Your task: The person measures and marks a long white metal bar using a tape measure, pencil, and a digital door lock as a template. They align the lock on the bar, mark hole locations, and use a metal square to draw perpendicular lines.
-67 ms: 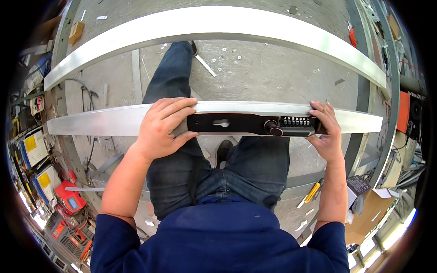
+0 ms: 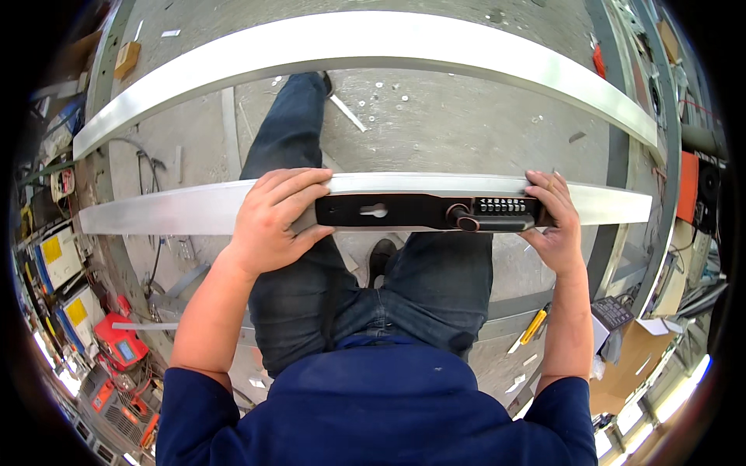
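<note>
A long black door lock plate (image 2: 412, 211) lies along the face of a silver metal profile (image 2: 163, 208). Toward its right end it carries a lever handle (image 2: 497, 224) and a push-button keypad (image 2: 503, 206); a keyhole-shaped slot shows nearer the left end. My left hand (image 2: 273, 216) is closed around the plate's left end and the profile, fingers over the far edge, thumb along the near edge. At the right end my right hand (image 2: 556, 221) clasps plate and profile the same way, beside the keypad.
A second wide metal profile (image 2: 373, 39) spans the far side. Both profiles rest across side rails. A yellow utility knife (image 2: 534, 327) and a cardboard box (image 2: 633, 365) are at the near right. A red machine (image 2: 120, 342) stands at the left. Scraps dot the floor.
Almost nothing differs: the whole view has shifted slightly left. Both hands keep their hold on the door lock plate and profile.
</note>
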### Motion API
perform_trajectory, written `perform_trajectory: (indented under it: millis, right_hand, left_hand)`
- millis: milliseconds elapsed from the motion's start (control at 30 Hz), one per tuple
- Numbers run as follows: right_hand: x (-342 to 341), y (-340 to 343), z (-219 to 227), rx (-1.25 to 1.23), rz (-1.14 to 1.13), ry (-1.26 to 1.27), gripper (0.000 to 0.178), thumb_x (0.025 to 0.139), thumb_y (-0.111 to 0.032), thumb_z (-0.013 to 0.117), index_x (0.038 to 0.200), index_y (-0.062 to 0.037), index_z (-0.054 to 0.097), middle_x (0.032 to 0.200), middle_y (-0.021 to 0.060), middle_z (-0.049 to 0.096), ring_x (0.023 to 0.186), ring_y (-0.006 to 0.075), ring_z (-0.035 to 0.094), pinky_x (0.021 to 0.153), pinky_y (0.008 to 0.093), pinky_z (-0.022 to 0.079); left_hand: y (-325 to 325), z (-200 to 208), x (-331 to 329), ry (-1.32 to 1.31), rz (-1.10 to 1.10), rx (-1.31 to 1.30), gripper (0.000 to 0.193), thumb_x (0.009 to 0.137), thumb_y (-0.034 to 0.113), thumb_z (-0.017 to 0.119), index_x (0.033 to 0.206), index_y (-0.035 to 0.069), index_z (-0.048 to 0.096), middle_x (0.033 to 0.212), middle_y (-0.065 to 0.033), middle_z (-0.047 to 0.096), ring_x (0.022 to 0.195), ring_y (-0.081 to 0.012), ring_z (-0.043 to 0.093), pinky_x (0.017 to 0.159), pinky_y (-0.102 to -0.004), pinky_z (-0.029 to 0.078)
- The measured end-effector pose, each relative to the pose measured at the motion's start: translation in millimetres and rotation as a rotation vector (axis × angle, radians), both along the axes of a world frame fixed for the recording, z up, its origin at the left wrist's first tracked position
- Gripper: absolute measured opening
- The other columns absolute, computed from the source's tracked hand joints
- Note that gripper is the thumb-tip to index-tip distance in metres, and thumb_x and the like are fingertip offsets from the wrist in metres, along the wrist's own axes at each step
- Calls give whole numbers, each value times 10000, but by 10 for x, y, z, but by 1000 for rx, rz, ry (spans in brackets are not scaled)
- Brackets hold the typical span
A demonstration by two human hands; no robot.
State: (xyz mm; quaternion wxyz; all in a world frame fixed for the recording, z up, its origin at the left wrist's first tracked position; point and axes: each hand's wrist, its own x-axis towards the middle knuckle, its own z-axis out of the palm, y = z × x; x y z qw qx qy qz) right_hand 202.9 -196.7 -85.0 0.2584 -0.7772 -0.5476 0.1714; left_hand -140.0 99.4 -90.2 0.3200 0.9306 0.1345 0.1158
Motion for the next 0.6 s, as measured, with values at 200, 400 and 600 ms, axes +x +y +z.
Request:
perform_trajectory:
  millis: [200,400,600]
  right_hand:
    - [1,58,19,24,-4,54,667,608,-155,943,1216,-92,675,1360,88,678,1321,310,589,1212,522,353]
    - [49,-27,-12,89,-9,112,637,635,-164,934,1211,-93,672,1372,78,667,1330,321,574,1223,501,352]
    - [61,-61,-49,113,13,126,602,662,-175,919,1214,-111,687,1387,75,660,1332,309,574,1220,515,353]
  left_hand:
    - [-32,-21,1,-1,20,1,543,600,117,882,1098,-1,699,1269,-147,705,1129,-371,665,982,-461,517]
    - [-69,-35,4,21,30,0,504,657,154,860,1097,-19,686,1262,-187,693,1126,-395,647,992,-458,502]
    - [-83,-42,-11,27,42,-6,487,678,165,853,1087,-25,669,1258,-205,690,1135,-400,644,1005,-461,495]
